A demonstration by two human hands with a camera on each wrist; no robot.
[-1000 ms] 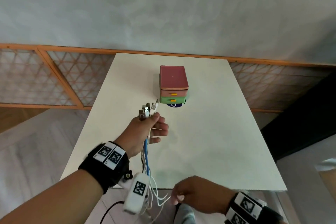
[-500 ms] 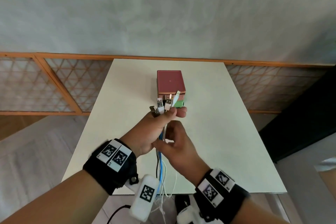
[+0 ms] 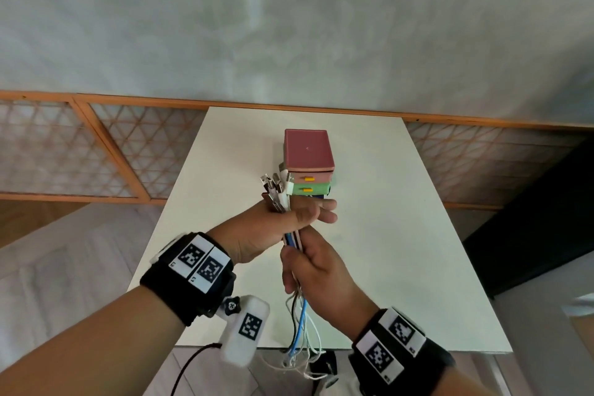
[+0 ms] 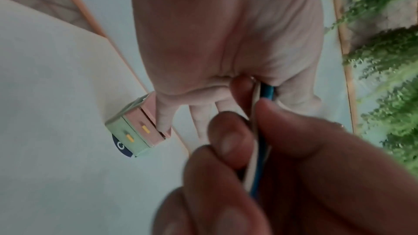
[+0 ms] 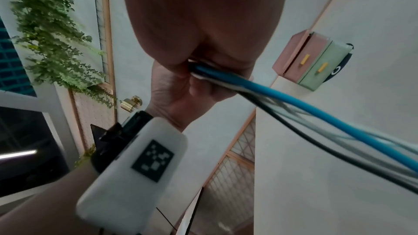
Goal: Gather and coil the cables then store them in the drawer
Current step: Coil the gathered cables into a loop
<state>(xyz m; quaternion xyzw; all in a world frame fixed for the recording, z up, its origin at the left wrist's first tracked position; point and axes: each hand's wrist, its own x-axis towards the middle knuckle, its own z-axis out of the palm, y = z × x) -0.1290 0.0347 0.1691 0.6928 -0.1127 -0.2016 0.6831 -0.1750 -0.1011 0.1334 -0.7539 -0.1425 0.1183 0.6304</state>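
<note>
A bundle of cables (image 3: 292, 239), blue, white and black, runs upright through both hands above the white table (image 3: 401, 235). My left hand (image 3: 299, 219) grips the bundle near its top, and several USB plugs (image 3: 277, 187) stick out above the fist. Just below, my right hand (image 3: 305, 267) pinches the same cables (image 4: 260, 151) between thumb and fingers. The loose ends (image 3: 302, 341) dangle past the table's near edge. In the right wrist view the blue cable (image 5: 294, 106) leads out of my left hand (image 5: 181, 85). The small drawer unit (image 3: 309, 164) stands behind the hands with its drawers closed.
The drawer unit (image 5: 313, 62) has a pink top, a pink drawer and a green drawer with yellow handles, and sits on a dark round sticker (image 4: 120, 146). A wooden lattice railing (image 3: 96, 151) lines the wall behind the table. A black lead (image 3: 189, 366) hangs from my left wrist.
My right hand rose from the table's near edge and took hold of the cables just under my left hand. My left hand lifted the plugs nearer the drawer unit.
</note>
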